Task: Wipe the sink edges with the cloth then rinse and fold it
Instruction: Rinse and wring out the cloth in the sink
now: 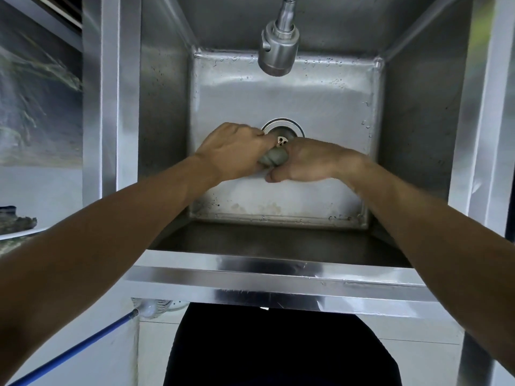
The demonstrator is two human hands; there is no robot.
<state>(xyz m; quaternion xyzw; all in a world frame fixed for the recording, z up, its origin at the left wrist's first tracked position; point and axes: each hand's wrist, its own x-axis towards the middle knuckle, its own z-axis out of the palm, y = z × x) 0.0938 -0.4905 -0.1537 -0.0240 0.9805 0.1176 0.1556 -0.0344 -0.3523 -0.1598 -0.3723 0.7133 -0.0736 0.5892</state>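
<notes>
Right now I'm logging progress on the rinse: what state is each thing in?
cloth: bunched, gripped between both hands
left hand: closed on cloth
right hand: closed on cloth
faucet head: no water visibly running
drain: partly hidden by the hands
sink: droplets on the basin floor

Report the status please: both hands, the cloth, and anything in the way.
Left hand and right hand both shut on cloth. Cloth bunched up, held over the drain. Tap above, no water seen. Nothing in the way.
</notes>
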